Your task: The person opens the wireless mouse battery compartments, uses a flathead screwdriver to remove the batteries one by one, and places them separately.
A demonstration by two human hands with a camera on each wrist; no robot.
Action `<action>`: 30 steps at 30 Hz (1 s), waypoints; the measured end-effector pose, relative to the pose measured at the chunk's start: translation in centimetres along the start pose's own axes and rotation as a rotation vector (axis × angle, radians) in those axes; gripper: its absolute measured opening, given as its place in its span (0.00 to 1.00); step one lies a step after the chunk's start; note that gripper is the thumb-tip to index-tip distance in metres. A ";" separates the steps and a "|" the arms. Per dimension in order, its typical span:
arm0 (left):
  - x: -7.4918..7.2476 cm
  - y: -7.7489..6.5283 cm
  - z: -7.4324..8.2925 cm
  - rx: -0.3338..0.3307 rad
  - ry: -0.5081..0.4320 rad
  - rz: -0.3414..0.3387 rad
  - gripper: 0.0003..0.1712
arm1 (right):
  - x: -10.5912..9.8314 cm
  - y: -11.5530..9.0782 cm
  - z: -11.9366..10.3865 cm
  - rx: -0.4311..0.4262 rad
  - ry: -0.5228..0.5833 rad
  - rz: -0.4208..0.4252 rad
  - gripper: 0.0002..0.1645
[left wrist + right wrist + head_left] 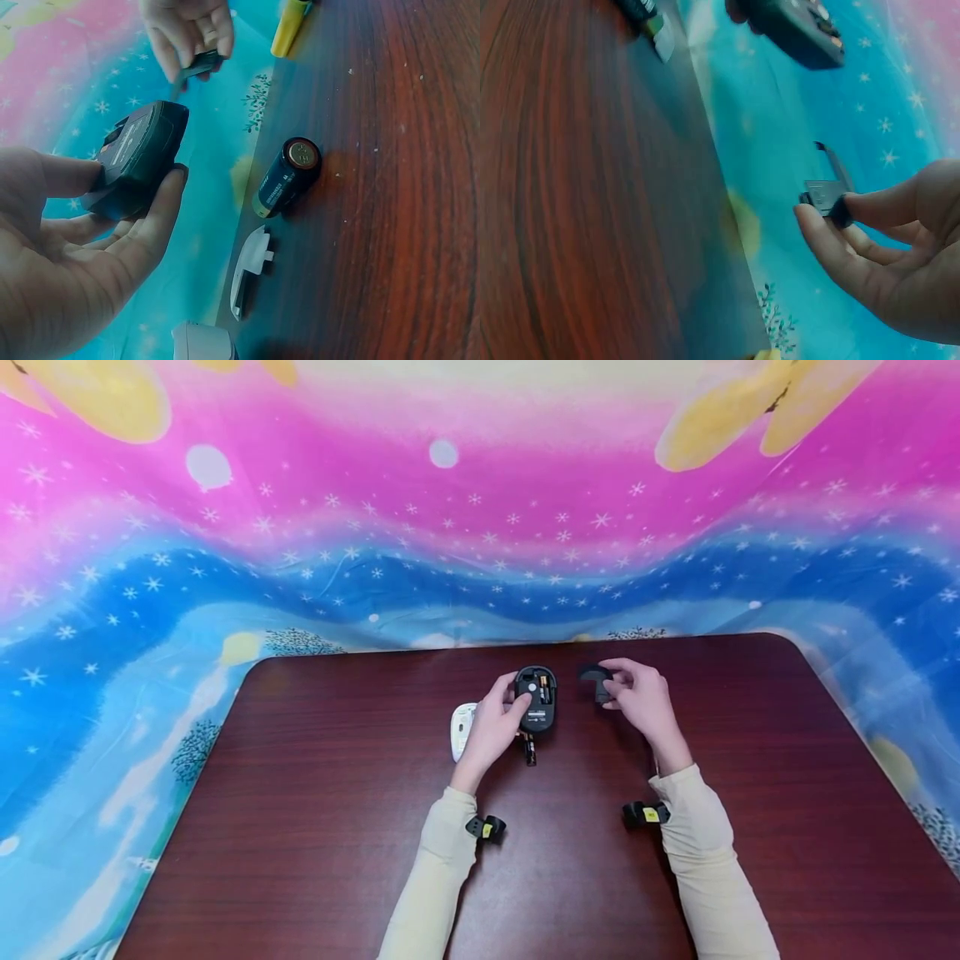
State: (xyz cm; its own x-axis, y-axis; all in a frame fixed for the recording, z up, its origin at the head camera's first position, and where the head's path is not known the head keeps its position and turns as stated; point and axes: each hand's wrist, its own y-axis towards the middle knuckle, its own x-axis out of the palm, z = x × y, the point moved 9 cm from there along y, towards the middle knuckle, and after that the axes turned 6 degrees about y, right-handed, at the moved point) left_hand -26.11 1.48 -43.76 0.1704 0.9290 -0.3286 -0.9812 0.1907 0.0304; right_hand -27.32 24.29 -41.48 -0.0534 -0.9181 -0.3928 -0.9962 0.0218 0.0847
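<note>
My left hand (495, 718) holds a black computer mouse (537, 718) with its underside facing up. The mouse's battery compartment is uncovered, and a battery (544, 687) with a copper-coloured end lies in it. To the right, my right hand (641, 693) pinches a black battery cover (596, 682) between thumb and fingers, apart from the mouse. The right wrist view shows this cover (825, 196) raised, with a thin curved edge. A loose black battery (530, 750) rests on the table just below the mouse.
A white mouse (461, 735) lies left of the left hand, partly hidden by it. Near the loose battery, a white cover piece (250, 266) shows in the left wrist view, as does a yellow object (288, 30). Beyond the brown table (337, 827) hangs a patterned cloth (487, 527).
</note>
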 end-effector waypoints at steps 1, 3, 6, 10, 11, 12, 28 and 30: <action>0.0 0.0 0.0 0.001 -0.001 -0.002 0.24 | 0.1 0.0 0.2 0.010 -0.019 -0.014 0.21; 0.0 0.0 0.0 0.001 -0.007 -0.007 0.24 | 0.3 0.0 0.6 0.036 -0.051 -0.043 0.22; -0.1 0.0 0.1 0.000 -0.008 -0.007 0.24 | 0.7 0.0 1.3 0.086 -0.063 -0.090 0.24; -0.2 0.0 0.3 0.001 -0.003 -0.001 0.24 | 1.2 0.0 2.2 0.128 -0.082 -0.134 0.23; -0.2 0.1 0.3 0.001 -0.003 -0.001 0.24 | 1.3 0.0 2.4 0.137 -0.087 -0.144 0.23; -0.2 0.0 0.3 0.003 -0.004 -0.002 0.24 | 1.3 0.0 2.6 0.145 -0.092 -0.152 0.22; -0.4 0.0 0.2 -0.012 -0.021 -0.010 0.25 | 1.7 0.1 3.8 0.202 -0.189 -0.197 0.21; -0.4 0.1 0.2 -0.012 -0.025 -0.013 0.25 | 1.7 0.1 3.9 0.203 -0.200 -0.193 0.21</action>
State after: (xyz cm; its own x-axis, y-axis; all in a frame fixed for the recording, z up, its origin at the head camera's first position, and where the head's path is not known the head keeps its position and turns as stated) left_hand -26.20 1.20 -43.40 0.1849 0.9342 -0.3050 -0.9800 0.1987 0.0145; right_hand -27.76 24.26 -45.67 0.1453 -0.8175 -0.5572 -0.9815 -0.0481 -0.1854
